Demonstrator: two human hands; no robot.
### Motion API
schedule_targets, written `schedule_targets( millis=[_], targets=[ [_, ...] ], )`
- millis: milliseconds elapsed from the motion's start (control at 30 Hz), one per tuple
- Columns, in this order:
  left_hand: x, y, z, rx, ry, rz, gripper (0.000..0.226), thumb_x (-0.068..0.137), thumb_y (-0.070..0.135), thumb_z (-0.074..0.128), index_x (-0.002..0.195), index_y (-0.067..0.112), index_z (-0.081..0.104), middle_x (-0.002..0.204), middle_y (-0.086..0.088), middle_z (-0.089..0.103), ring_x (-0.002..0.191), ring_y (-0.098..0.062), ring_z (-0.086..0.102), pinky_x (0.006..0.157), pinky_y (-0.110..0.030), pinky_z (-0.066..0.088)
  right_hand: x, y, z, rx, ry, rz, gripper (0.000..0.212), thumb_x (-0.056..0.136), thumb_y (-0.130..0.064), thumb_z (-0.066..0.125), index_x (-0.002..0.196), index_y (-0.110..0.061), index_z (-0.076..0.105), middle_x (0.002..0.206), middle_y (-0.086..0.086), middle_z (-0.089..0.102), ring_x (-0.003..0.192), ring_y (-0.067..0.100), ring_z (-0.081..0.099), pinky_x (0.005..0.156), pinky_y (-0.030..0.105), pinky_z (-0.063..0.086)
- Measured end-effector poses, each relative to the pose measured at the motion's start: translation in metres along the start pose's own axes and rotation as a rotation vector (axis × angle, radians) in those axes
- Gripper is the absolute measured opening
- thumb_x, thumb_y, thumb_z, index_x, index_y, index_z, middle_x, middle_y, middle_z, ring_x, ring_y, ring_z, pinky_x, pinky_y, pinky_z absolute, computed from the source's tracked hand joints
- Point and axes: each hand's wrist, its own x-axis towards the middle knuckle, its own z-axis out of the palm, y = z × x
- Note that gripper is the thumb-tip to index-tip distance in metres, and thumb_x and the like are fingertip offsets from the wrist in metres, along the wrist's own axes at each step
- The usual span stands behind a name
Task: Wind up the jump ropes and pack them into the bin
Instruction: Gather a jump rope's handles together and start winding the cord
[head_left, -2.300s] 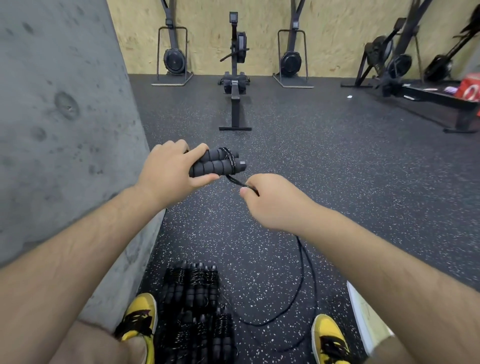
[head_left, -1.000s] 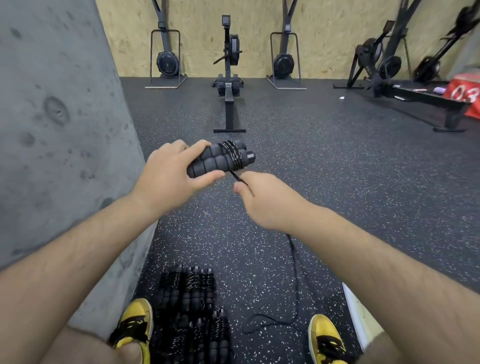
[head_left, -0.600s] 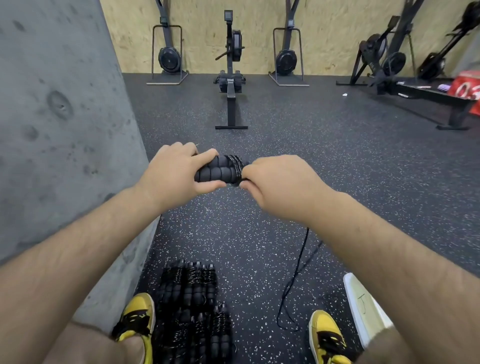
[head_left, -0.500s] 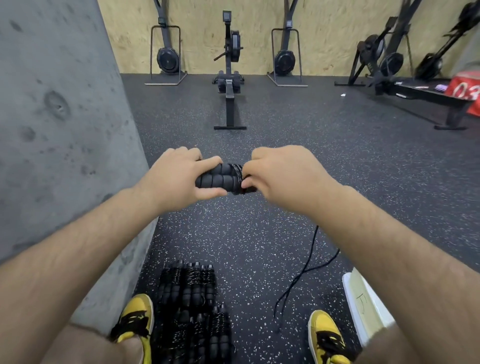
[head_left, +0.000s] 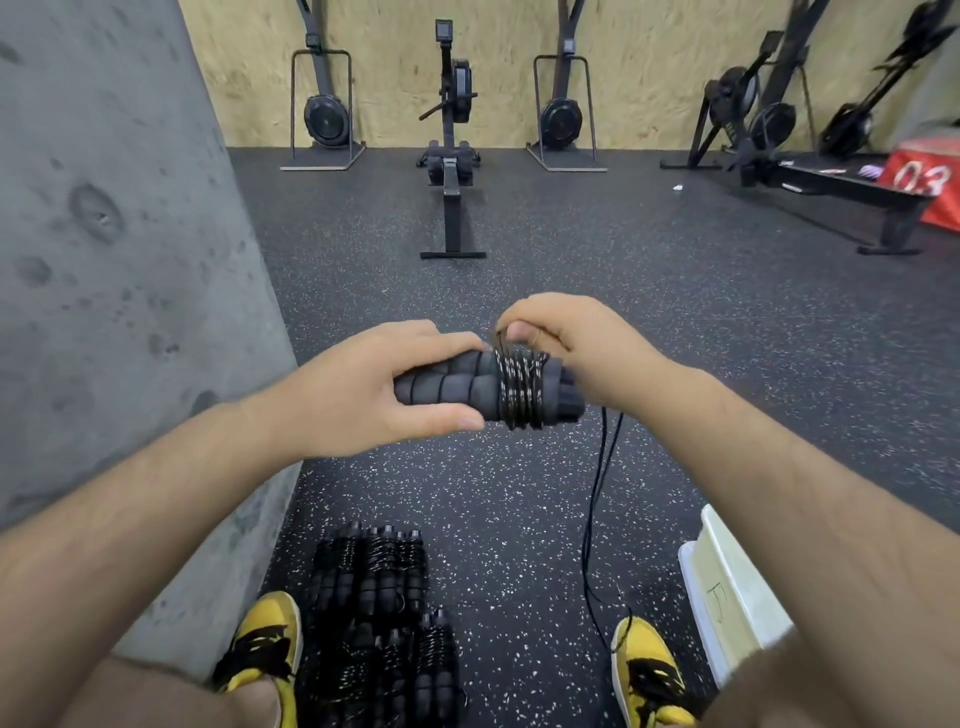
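Observation:
My left hand (head_left: 358, 387) grips the two black foam handles of a jump rope (head_left: 457, 387), held side by side at chest height. Several turns of black speckled cord (head_left: 519, 387) are wrapped round the handles' right end. My right hand (head_left: 566, 343) pinches the cord just above the wraps, fingers curled over it. The loose tail of the cord (head_left: 592, 509) hangs down to the floor by my right shoe. A pile of wound jump ropes (head_left: 379, 613) lies on the floor between my feet. A white bin (head_left: 727, 587) stands at the lower right, partly hidden by my right arm.
A grey concrete wall (head_left: 114, 260) runs close along my left. The floor is dark speckled rubber. A rowing machine (head_left: 451, 171) stands straight ahead, more machines line the plywood back wall, and a red box (head_left: 930, 182) sits at far right. My yellow shoes (head_left: 265, 644) flank the pile.
More turns of cord sit on the handles than before. My right hand has circled from below the handles up over their top, and the loose tail on the floor has shortened.

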Motion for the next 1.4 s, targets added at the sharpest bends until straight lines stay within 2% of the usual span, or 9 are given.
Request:
schedule_targets(
  millis=[133,300,400,533,800,933,1067,1200,1400],
  targets=[
    [0.002,0.005,0.003,0.006,0.155,-0.061,0.051,0.084,0.066,0.062,0.126,0.036,0.058,0.089,0.012,0.057,0.091,-0.012,0.056,0.085,-0.036,0.048,-0.002,-0.009,0.018,0.356,-0.118,0.159,0.018,0.091,0.013,0.051,0.097,-0.002,0.058,0.086,-0.002,0.059,0.074,0.004,0.055,0.070,0.021,0.048],
    [0.006,-0.004,0.007,0.027,0.273,-0.180,0.057,0.083,0.068,0.057,0.130,0.036,0.059,0.091,0.010,0.060,0.092,-0.010,0.056,0.088,-0.037,0.048,-0.002,-0.028,0.036,0.356,-0.176,0.308,0.035,0.103,-0.009,0.039,0.073,-0.021,0.051,0.066,-0.006,0.051,0.053,0.003,0.044,0.047,0.013,0.034],
    [0.011,-0.013,0.009,0.075,0.316,-0.216,0.052,0.083,0.069,0.056,0.125,0.038,0.059,0.087,0.012,0.059,0.088,-0.011,0.055,0.082,-0.036,0.048,-0.001,-0.038,0.038,0.431,-0.141,0.329,0.028,0.106,-0.024,0.037,0.085,-0.026,0.054,0.069,-0.009,0.055,0.057,0.007,0.049,0.052,0.018,0.040],
    [0.011,-0.039,0.006,0.243,0.351,-0.286,0.060,0.083,0.078,0.053,0.128,0.038,0.057,0.086,0.006,0.055,0.087,-0.018,0.054,0.078,-0.037,0.045,-0.004,-0.044,0.038,0.305,-0.225,0.322,0.030,0.105,-0.035,0.035,0.098,-0.024,0.062,0.083,0.002,0.066,0.066,0.018,0.058,0.067,0.039,0.051],
    [0.002,-0.077,0.003,0.603,0.218,-0.304,0.072,0.079,0.084,0.040,0.125,0.032,0.061,0.081,0.001,0.051,0.077,-0.030,0.056,0.065,-0.035,0.038,-0.015,-0.065,0.015,-0.076,-0.203,0.082,0.029,0.103,-0.033,0.041,0.077,-0.021,0.046,0.071,-0.006,0.051,0.062,0.013,0.046,0.053,0.032,0.030],
    [0.002,-0.072,0.008,0.645,0.154,-0.228,0.073,0.081,0.082,0.041,0.125,0.029,0.062,0.082,-0.001,0.051,0.072,-0.028,0.051,0.065,-0.035,0.038,-0.014,-0.067,0.005,-0.394,-0.075,-0.103,0.021,0.104,-0.036,0.034,0.094,-0.024,0.047,0.086,-0.005,0.056,0.077,0.023,0.054,0.062,0.034,0.033],
    [0.002,-0.062,0.013,0.584,0.073,-0.051,0.072,0.083,0.081,0.045,0.128,0.027,0.061,0.088,-0.001,0.054,0.073,-0.026,0.050,0.067,-0.034,0.034,-0.007,-0.057,-0.001,-0.503,0.073,-0.205,0.038,0.103,-0.041,0.025,0.109,-0.028,0.060,0.098,-0.008,0.062,0.085,0.021,0.063,0.064,0.032,0.043],
    [-0.001,-0.043,0.018,0.420,0.035,0.084,0.066,0.086,0.076,0.056,0.129,0.025,0.058,0.092,0.002,0.053,0.078,-0.020,0.047,0.073,-0.036,0.042,0.002,-0.036,-0.007,-0.358,0.165,-0.188,0.037,0.099,-0.047,0.033,0.101,-0.031,0.066,0.093,-0.009,0.064,0.083,0.020,0.063,0.062,0.031,0.043],
    [-0.004,-0.001,0.009,0.235,0.038,0.081,0.074,0.085,0.070,0.062,0.140,0.021,0.053,0.104,0.007,0.055,0.093,-0.013,0.050,0.088,-0.028,0.039,0.003,-0.007,-0.003,0.119,-0.024,0.045,0.019,0.099,-0.037,0.056,0.084,-0.030,0.065,0.069,-0.012,0.061,0.064,0.003,0.051,0.064,0.028,0.043]
  ],
)
